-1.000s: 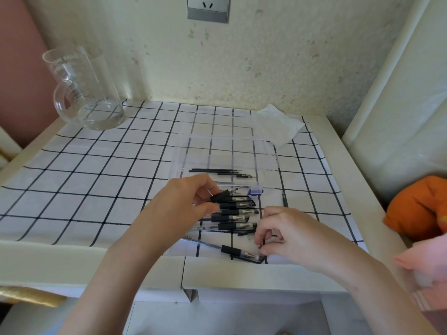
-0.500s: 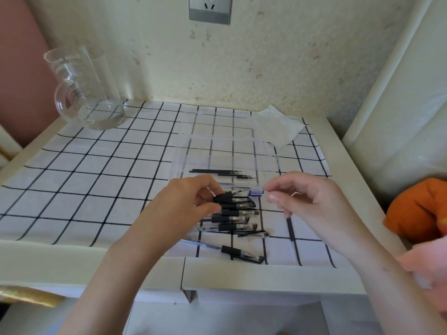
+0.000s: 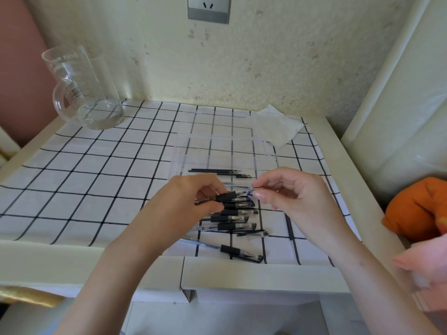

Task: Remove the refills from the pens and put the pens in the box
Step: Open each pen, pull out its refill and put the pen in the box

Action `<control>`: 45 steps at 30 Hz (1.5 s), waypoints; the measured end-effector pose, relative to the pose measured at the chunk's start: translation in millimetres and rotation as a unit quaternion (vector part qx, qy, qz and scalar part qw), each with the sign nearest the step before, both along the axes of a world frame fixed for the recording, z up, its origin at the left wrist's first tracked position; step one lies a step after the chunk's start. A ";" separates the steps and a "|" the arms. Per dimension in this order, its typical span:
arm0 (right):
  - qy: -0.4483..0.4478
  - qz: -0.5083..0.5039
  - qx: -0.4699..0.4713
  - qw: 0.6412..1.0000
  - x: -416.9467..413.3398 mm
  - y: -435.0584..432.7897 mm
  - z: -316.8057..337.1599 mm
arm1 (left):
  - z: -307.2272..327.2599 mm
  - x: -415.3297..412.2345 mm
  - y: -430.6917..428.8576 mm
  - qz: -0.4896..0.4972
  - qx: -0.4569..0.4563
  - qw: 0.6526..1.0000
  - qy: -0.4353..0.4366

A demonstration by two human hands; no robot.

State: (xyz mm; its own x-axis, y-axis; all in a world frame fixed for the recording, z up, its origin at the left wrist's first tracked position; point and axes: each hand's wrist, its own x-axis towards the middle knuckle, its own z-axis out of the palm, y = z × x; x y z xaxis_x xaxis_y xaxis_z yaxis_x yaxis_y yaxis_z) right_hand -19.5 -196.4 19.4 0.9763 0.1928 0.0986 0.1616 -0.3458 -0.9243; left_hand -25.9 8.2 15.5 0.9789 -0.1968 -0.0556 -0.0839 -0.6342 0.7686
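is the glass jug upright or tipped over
Upright: the glass jug stands on its base on the checked cloth, mouth facing up.

Between the fingers of my left hand (image 3: 191, 201) the clear plastic pen (image 3: 226, 197) has a black rubber grip and a silver tip. Just under these fingers, the other clear pens (image 3: 235, 226) show the same black grips and silver points. Beyond the fingers of my right hand (image 3: 290, 197), the thin refills (image 3: 217, 170) are all black, in a colourless transparent plastic box (image 3: 266, 147). The fabric tablecloth (image 3: 96, 177) under my fingers is white with a grid of thin black lines. Far to their right lies a soft orange cushion (image 3: 416, 209).
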 end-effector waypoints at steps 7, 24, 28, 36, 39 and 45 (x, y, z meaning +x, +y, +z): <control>0.001 -0.003 -0.012 1.000 -1.4 3.3 -2.4 | 1.1 -0.6 -0.3 0.000 0.001 1.000 -0.008; 0.049 0.025 -0.023 0.998 -2.7 6.5 -4.8 | 2.6 -1.6 -3.9 -0.008 -0.018 1.000 -0.005; 0.049 0.037 0.004 0.998 0.7 -1.0 -1.8 | 2.0 -0.6 -4.0 -0.003 -0.020 1.000 -0.005; 0.054 0.020 -0.019 0.998 -1.5 7.0 -4.9 | 0.9 -0.3 -5.0 -0.012 -0.015 1.000 -0.013; 0.058 0.037 -0.009 0.998 -0.6 4.9 -4.9 | 1.3 -0.3 -4.6 -0.015 -0.008 1.000 -0.017; 0.065 0.014 -0.016 0.998 -2.9 8.3 -7.1 | 1.4 -0.9 -5.0 -0.013 -0.012 1.000 -0.019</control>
State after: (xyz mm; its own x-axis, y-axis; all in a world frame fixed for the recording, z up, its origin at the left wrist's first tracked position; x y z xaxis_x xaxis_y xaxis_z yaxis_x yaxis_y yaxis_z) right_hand -22.4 -188.1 12.3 0.9746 0.2211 -0.0350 0.0514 -0.3730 -0.9264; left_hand -26.8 3.3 16.9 0.9745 -0.2239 -0.0138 -0.1297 -0.6123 0.7799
